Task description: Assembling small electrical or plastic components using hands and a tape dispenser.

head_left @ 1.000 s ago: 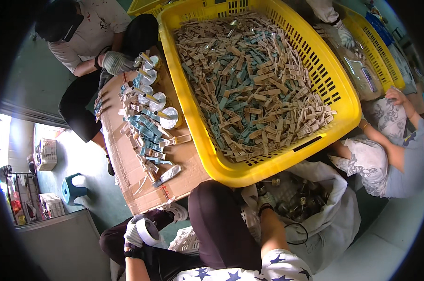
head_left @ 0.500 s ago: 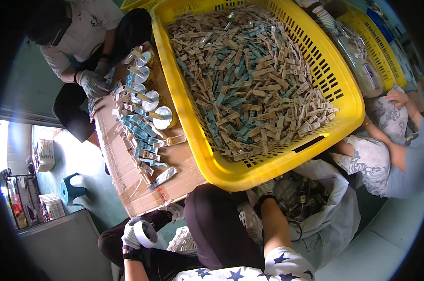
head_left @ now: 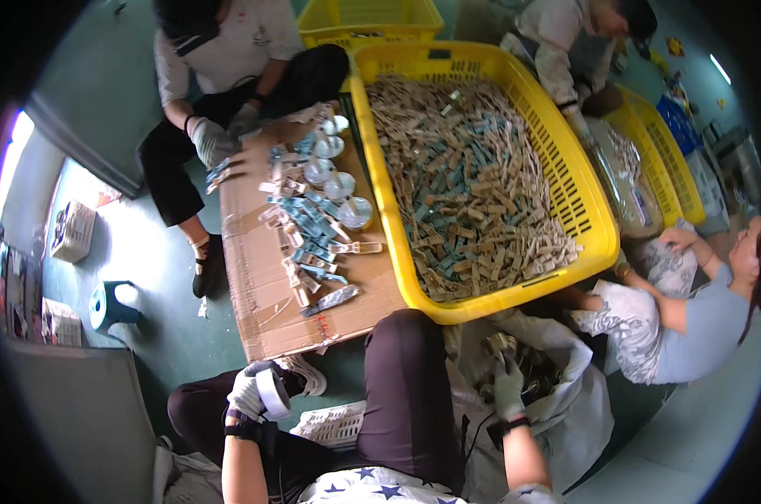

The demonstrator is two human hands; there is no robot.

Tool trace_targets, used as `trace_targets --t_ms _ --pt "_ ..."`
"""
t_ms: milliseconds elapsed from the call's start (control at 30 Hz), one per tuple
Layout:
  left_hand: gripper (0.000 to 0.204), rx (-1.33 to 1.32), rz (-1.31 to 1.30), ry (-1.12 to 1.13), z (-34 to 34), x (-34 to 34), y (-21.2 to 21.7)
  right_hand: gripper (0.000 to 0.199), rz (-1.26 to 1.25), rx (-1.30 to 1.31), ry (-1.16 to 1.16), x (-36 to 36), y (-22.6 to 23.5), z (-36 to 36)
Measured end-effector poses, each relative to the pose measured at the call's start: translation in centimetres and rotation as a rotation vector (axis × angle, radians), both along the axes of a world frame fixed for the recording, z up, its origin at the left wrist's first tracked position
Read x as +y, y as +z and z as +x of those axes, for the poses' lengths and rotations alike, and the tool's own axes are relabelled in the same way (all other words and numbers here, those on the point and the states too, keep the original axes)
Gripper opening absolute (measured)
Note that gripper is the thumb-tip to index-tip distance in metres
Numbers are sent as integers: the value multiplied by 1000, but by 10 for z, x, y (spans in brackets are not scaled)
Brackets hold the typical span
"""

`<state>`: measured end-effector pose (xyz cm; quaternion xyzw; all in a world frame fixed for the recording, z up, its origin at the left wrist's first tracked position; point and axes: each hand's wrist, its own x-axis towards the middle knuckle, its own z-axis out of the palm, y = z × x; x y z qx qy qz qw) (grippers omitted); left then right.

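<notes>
My left hand (head_left: 245,397), in a grey-white glove, is closed around a roll of white tape (head_left: 273,394) above my left thigh. On the right, my gloved right hand (head_left: 508,391) reaches over the mouth of a white sack (head_left: 589,424). Its fingers are closed at a small shiny piece (head_left: 500,343) whose kind I cannot make out. Dark, glassy-looking pieces lie inside the sack. In front of me, a cardboard sheet (head_left: 267,323) bears blue and beige clothes pegs (head_left: 309,223), several clear round-based pieces (head_left: 355,212) and a grey knife-like tool (head_left: 330,299).
A big yellow basket (head_left: 446,312) full of pegs stands beyond my knees. One co-worker's gloved hand (head_left: 212,141) works at the cardboard's far left; two other people are on the right. A blue stool (head_left: 112,307) and white baskets (head_left: 76,231) stand at left.
My right hand has come out from under the basket's near edge and moved right, over the sack, with a shiny piece now at its fingers. The view has shifted; the tape stays in my left hand.
</notes>
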<state>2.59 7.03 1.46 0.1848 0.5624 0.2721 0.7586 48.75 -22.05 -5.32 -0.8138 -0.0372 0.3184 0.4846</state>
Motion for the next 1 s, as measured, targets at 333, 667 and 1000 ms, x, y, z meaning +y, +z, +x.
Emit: trace_targets --t_ms 333,667,1000 --pt "12 -44 89 2 -17 -2 -25 20 317 -477 538 83 232 -59" --pt "28 25 315 -101 -22 7 -53 26 -103 -749 1130 305 207 -59" --pt "44 41 214 -67 -17 -2 -7 20 -386 -1414 1226 340 188 -104"
